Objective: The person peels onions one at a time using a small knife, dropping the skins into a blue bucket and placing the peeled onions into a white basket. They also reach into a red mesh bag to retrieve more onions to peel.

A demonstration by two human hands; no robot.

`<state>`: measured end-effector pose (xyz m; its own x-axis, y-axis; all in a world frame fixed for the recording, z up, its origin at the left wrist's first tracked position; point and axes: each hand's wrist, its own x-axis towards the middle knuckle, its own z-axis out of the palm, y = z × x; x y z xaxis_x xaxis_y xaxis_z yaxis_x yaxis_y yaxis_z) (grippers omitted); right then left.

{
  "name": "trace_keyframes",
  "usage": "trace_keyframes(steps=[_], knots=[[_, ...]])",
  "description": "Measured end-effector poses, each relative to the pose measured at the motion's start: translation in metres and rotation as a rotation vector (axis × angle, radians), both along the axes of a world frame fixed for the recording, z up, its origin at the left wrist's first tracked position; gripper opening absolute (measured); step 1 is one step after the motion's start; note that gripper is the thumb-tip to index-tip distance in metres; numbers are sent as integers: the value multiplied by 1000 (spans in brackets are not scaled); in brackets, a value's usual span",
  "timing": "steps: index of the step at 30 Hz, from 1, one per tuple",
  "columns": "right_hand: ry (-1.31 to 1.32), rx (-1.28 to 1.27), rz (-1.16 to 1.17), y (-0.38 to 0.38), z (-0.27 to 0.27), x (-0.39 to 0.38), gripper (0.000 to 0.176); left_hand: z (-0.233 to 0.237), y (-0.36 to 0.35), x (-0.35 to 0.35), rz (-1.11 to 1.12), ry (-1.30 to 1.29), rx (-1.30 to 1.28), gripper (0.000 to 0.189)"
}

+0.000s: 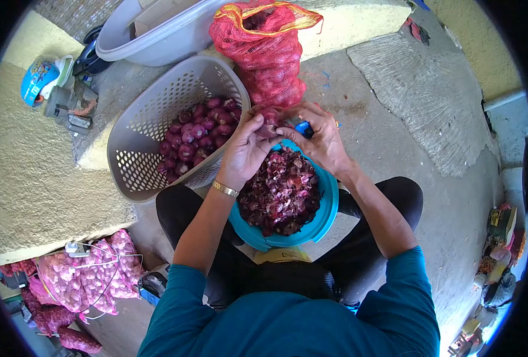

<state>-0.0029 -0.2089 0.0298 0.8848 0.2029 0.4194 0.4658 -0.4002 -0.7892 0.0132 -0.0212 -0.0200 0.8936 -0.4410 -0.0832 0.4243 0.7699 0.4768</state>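
A red onion (267, 122) is held up between my two hands, over the back rim of a turquoise basin (329, 205). My left hand (244, 149) has its fingers wrapped round the onion from the left. My right hand (319, 135) is closed on a small tool with a blue handle (303, 128), close against the onion; its blade cannot be made out. Dark red onion skins (282, 193) fill the basin between my knees. To the left, a grey perforated basket (142, 134) holds several shiny purple onions (198, 134).
Just beyond my hands stands a red mesh sack (267, 65) of onions. A large grey tub (157, 44) is behind the basket. Pink mesh sacks (91, 271) with cables over them lie at the lower left. Assorted items (499, 256) line the right wall.
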Motion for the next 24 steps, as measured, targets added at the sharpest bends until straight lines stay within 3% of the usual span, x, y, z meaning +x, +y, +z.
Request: trace_keyframes(steps=[2, 5, 8, 11, 15, 17, 21, 24], knots=[[-97, 46, 39, -1, -7, 3, 20, -1, -1, -2, -38, -20, -20, 31], [-63, 97, 67, -6, -7, 4, 15, 11, -4, -5, -53, 39, 26, 22], [1, 2, 23, -10, 0, 3, 15, 5, -1, 0, -133, 65, 22, 23], [-95, -49, 37, -9, 0, 2, 18, -14, 2, 8, -148, -35, 40, 25], [53, -85, 322, -7, -2, -12, 21, -4, -1, 9, 22, -3, 114, 26], [152, -271, 475, -9, 1, -17, 24, -3, 4, 12, 115, 32, 34, 27], [181, -229, 397, -15, -5, -13, 24, -1, 10, 15, 10, 78, -201, 33], [417, -118, 332, -18, 8, -11, 30, -4, 3, 10, 71, -11, -14, 37]])
